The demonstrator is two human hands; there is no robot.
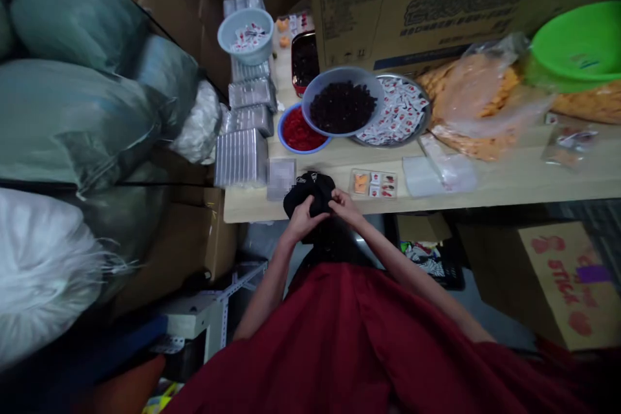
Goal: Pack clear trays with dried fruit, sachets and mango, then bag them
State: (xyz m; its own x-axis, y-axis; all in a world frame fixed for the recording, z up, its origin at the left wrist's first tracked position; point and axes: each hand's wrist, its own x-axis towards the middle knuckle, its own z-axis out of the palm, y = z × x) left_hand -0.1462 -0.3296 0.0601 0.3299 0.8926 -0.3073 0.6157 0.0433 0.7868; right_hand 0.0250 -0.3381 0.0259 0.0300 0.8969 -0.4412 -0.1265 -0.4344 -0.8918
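Both of my hands hold a black cloth cap [310, 197] with a small pale logo, just over the front edge of a light wooden table [504, 184]. My left hand [301, 220] grips its lower left side. My right hand [344, 206] pinches its right side. Close to the cap lie a blurred pale square packet [281, 179] on the left and a small clear tray of orange and red snack packets [373, 184] on the right.
Farther back stand a bowl of dark berries [342, 102], a blue bowl of red pieces [301, 130], a metal tray of sachets [392, 110], stacked clear trays [241, 158] and orange bagged food [480, 103]. Large grey sacks [72, 110] fill the left.
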